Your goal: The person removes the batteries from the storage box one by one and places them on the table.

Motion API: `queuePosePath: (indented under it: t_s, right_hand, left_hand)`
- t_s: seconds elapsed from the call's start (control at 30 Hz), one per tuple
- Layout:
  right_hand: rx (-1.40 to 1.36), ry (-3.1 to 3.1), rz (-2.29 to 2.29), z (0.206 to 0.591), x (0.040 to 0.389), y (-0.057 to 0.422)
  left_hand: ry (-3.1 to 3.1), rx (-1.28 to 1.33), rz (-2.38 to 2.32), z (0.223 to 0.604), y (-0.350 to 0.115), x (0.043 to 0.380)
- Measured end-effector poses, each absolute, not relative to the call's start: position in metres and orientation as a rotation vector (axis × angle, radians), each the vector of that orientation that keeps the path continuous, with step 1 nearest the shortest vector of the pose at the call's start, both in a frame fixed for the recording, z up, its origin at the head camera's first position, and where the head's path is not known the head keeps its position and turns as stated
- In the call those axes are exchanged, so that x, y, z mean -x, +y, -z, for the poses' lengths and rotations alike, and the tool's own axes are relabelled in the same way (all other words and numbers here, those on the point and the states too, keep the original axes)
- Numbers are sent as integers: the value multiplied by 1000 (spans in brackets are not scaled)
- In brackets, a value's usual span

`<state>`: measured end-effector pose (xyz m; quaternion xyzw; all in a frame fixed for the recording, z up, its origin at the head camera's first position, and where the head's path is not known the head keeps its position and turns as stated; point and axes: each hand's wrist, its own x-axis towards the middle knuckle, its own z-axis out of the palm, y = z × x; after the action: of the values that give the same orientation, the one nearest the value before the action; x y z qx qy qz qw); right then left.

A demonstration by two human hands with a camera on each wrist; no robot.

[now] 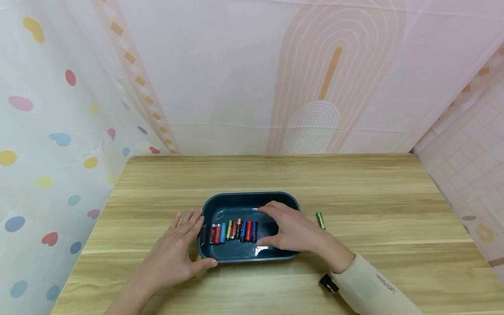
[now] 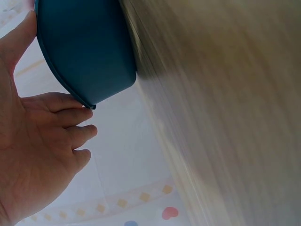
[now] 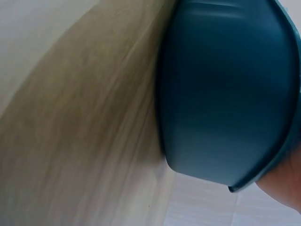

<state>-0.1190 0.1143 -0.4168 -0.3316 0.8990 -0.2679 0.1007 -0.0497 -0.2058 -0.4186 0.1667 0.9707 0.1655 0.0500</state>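
A dark blue-green rectangular tub (image 1: 252,260) with rounded corners stands on the table. Inside it a row of several batteries (image 1: 249,230) lies side by side, in red, blue, green and black. My left hand (image 1: 177,249) rests at the tub's left end, fingers along the rim and thumb at the front corner; in the left wrist view its fingertips (image 2: 84,113) are right at the rim. Over the tub's right part reaches my right hand (image 1: 289,229), thumb and fingers spread apart, beside the right end of the row. Only a bit of that hand shows behind the tub in the right wrist view.
One green battery (image 1: 320,220) lies on the wooden table (image 1: 374,197), right of the tub. A small black piece (image 1: 328,283) sits by the right sleeve (image 1: 370,284). Patterned cloth (image 1: 220,78) hangs behind the table and at both sides.
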Motion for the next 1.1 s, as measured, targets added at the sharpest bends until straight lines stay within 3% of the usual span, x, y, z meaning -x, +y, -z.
queuePosePath:
  t_s: [1.1]
  right_hand:
    - [914,2584,655,438,135,84]
  left_hand:
    - [2957,-535,-519,416,-208,50]
